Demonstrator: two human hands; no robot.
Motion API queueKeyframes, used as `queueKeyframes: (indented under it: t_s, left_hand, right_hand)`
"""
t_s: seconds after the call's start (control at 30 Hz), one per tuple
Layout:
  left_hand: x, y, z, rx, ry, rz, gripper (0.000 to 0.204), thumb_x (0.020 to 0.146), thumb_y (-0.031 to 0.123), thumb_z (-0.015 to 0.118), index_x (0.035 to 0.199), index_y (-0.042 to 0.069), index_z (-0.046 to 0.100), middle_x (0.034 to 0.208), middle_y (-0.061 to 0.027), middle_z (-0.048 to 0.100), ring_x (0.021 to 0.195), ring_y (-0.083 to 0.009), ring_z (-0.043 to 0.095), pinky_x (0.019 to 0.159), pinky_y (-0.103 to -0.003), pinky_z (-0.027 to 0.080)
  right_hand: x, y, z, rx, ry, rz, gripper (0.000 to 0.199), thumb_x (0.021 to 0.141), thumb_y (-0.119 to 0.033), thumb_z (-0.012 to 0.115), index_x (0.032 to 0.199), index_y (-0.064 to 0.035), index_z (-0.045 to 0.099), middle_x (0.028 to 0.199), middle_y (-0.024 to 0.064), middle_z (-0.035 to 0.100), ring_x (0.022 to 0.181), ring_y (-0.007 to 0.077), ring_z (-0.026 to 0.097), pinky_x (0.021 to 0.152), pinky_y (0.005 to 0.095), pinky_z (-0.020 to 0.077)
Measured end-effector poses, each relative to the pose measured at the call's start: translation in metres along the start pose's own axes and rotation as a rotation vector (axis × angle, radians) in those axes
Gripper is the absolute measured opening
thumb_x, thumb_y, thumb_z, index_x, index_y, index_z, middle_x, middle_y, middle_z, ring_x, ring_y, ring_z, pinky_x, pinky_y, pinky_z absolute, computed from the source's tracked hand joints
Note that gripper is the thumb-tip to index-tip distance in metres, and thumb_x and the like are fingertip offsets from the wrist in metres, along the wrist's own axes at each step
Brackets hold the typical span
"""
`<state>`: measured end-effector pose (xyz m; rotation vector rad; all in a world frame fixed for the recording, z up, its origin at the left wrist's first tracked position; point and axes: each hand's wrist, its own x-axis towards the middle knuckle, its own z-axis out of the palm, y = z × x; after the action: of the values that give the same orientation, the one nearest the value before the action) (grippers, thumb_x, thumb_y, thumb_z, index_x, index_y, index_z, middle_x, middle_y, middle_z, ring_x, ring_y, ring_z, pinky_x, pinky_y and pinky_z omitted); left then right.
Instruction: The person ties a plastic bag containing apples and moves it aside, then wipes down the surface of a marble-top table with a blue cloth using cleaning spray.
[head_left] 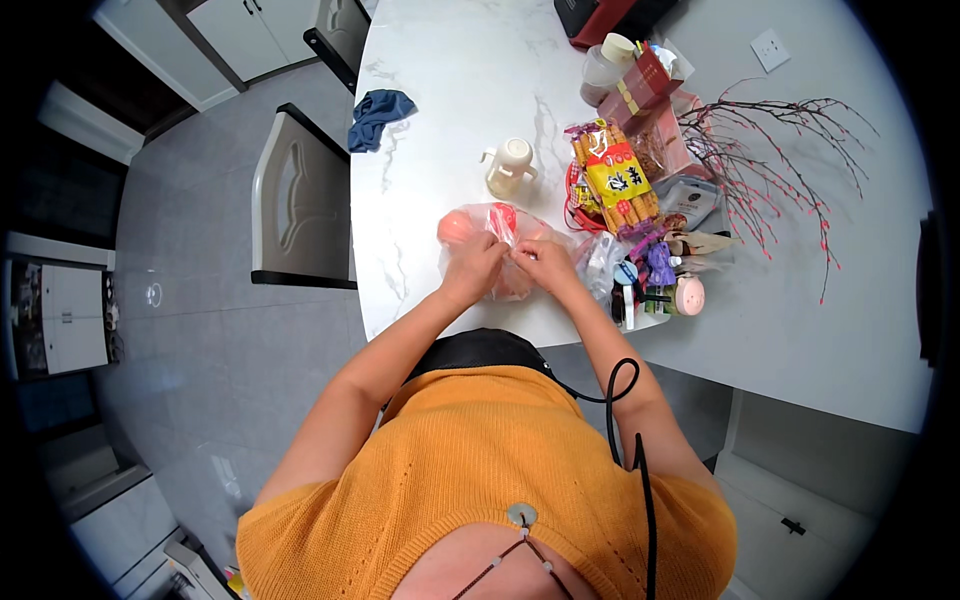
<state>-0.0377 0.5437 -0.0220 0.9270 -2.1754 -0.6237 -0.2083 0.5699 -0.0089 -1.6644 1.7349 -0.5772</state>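
A clear plastic bag [497,222] with round orange-red fruit inside lies on the white marble table [450,90], close to its near edge. My left hand [473,268] and my right hand [545,262] meet at the bag's near side. Both pinch the thin plastic at its gathered opening, fingertips almost touching each other. One fruit [455,228] bulges out at the bag's left end. The lower part of the bag is hidden behind my hands.
A cream lidded cup [509,165] stands behind the bag. Right of it lie a packet of snack sticks [618,180], small bottles and packets, a red box [640,88] and bare branches [770,150]. A blue cloth [379,115] and a chair [298,200] are at the left.
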Motion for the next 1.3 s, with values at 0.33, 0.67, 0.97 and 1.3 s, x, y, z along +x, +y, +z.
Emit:
queueKeyframes:
  t_s: [0.33,0.67,0.97,1.3]
  left_hand:
    - [0.007,0.003,0.001,-0.165,0.049,-0.301,0.019,0.071,0.004,0.059,0.088,0.002,0.052,0.077,-0.0130,0.054,0.075,-0.0298,0.054,0.068,-0.037,0.044]
    - [0.006,-0.001,0.002,0.037,0.132,0.057,0.021,0.066,0.001,0.062,0.084,0.004,0.052,0.075,-0.0113,0.053,0.073,-0.0302,0.053,0.062,-0.038,0.042]
    - [0.005,0.017,-0.008,0.071,0.055,0.014,0.014,0.065,0.004,0.063,0.076,0.003,0.054,0.074,-0.0105,0.052,0.072,-0.0288,0.054,0.060,-0.038,0.042]
    - [-0.002,0.008,-0.013,0.136,-0.011,-0.063,0.010,0.067,0.004,0.062,0.076,0.004,0.056,0.080,-0.0111,0.054,0.069,-0.0296,0.055,0.059,-0.038,0.044]
  right_hand:
    - [-0.017,-0.013,-0.008,-0.128,0.184,-0.344,0.019,0.075,-0.019,0.065,0.089,-0.0069,0.066,0.076,0.0121,0.062,0.064,0.0239,0.059,0.058,0.0326,0.0453]
    - [-0.013,0.004,0.006,0.937,-0.227,0.349,0.016,0.086,-0.024,0.055,0.092,-0.0103,0.061,0.064,-0.0088,0.044,0.056,0.0025,0.038,0.052,0.0176,0.0306]
    - [-0.013,0.002,0.001,0.823,-0.164,0.296,0.015,0.087,-0.022,0.053,0.092,-0.0092,0.059,0.067,-0.0062,0.047,0.057,0.0042,0.041,0.051,0.0191,0.0324]
    - [-0.005,0.031,-0.019,0.014,0.333,-0.098,0.021,0.072,-0.010,0.062,0.090,-0.0032,0.055,0.077,0.0117,0.056,0.070,0.0234,0.054,0.066,0.0320,0.0451]
